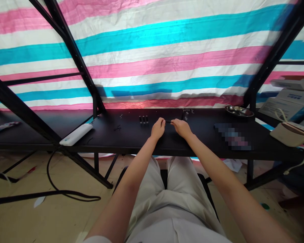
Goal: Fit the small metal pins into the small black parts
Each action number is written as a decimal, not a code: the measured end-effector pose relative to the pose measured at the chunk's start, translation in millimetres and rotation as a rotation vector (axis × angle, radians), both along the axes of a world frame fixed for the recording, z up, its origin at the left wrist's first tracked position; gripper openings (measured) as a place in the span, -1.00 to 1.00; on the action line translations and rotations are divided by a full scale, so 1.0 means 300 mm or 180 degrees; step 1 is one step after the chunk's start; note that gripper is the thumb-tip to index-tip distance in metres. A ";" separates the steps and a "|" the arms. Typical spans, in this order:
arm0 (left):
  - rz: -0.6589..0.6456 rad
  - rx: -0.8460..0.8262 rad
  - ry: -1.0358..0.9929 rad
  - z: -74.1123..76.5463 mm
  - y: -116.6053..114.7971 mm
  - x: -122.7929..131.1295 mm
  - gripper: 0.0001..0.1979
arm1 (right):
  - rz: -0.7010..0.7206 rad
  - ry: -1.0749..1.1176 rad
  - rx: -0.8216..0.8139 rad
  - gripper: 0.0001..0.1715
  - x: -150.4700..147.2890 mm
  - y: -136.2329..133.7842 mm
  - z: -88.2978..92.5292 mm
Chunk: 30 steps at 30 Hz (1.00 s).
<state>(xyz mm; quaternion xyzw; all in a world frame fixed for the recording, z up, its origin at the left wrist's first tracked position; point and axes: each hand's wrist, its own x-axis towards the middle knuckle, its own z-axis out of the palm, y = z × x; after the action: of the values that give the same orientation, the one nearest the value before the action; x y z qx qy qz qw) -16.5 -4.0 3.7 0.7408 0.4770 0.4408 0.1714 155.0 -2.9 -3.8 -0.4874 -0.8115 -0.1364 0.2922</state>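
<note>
Both my hands rest on the black table, close together near its middle. My left hand is curled closed and my right hand is pinched closed; between them they hold a small thin dark part, too small to name. A short row of small black pieces stands just left of my left hand. More small dark pieces lie behind my right hand.
A white power strip lies at the table's left with a black cable to the floor. A metal dish sits at the back right. White boxes and a beige device stand at far right. Black frame struts rise on both sides.
</note>
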 end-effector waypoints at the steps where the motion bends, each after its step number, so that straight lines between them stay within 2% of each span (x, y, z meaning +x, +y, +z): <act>1: 0.0048 0.0019 0.0024 0.002 -0.003 0.000 -0.78 | 0.0001 0.0004 0.0006 -0.60 -0.002 -0.001 0.001; 14: 0.0300 -0.0094 0.0133 0.019 -0.019 0.004 -0.75 | 0.0025 -0.0042 0.0347 -0.60 -0.006 0.008 -0.006; 30: 0.0438 -0.0151 0.0081 0.018 -0.015 0.003 -0.75 | 0.0066 0.0045 0.0290 -0.62 -0.007 0.002 -0.005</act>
<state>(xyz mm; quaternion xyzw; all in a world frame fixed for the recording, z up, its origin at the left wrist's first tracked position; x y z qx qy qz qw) -15.8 -8.3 9.1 0.7076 0.5393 0.4306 0.1520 152.8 -2.3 -5.4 -0.4661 -0.8074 -0.1667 0.3212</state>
